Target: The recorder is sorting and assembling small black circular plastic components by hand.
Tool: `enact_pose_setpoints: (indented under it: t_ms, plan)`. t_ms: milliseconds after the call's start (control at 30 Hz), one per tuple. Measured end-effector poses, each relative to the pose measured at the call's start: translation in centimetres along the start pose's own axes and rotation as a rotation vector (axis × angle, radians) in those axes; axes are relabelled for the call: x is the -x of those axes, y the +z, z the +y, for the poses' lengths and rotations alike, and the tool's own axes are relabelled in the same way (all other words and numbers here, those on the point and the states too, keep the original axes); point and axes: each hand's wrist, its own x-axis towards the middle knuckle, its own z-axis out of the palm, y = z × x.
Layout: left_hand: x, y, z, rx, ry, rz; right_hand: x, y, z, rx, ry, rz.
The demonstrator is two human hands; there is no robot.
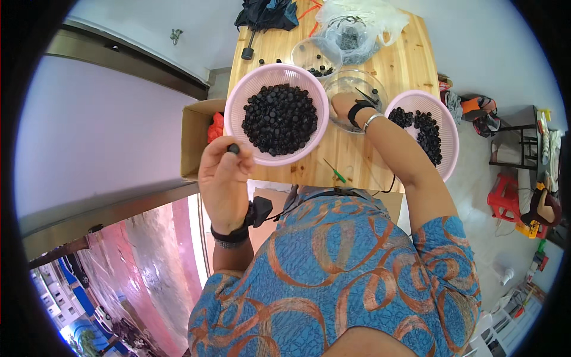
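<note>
Between the thumb and finger of my left hand (223, 172) is a small round black cap (233, 149). That hand is raised at the near left edge of a pink basket (234, 113), which holds a heap of similar black caps (279, 119). My right hand (345, 105) reaches over a clear round bowl (372, 75), its fingers curled and mostly hidden. A thin dark pointed tool (364, 95) shows beside its wrist; I cannot tell whether the hand grips it. A second pink basket (454, 134), right of my right forearm, holds more black pieces (427, 134).
A green-handled pointed tool (337, 174) lies near the table's front edge. Farther back are a clear tub (303, 53) with several black pieces, a plastic bag (380, 18) around another container, and a black umbrella (267, 15). A cardboard box (193, 140) stands left of the table.
</note>
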Motion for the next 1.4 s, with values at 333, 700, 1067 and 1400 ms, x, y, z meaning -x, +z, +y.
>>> enact_pose_setpoints:
  t_ms: [333, 700, 1067, 1400]
  plan:
    - [-2.8, 3.7, -5.2, -0.061, -0.207, -0.192, 6.2, -5.0, 2.2, -1.195, 0.046, 0.133]
    - [-4.6, 7.1, -8.7, -0.320, -0.074, -0.433, 16.5, -10.3, -1.9, -1.924, -0.325, 0.404]
    - [-5.4, 7.9, -9.2, -0.303, -0.114, -0.472, 16.2, -10.6, -2.1, -2.065, -0.350, 0.438]
    - [-5.6, 7.9, -9.3, -0.299, -0.161, -0.456, 12.9, -8.4, 0.9, -1.587, -0.176, 0.696]
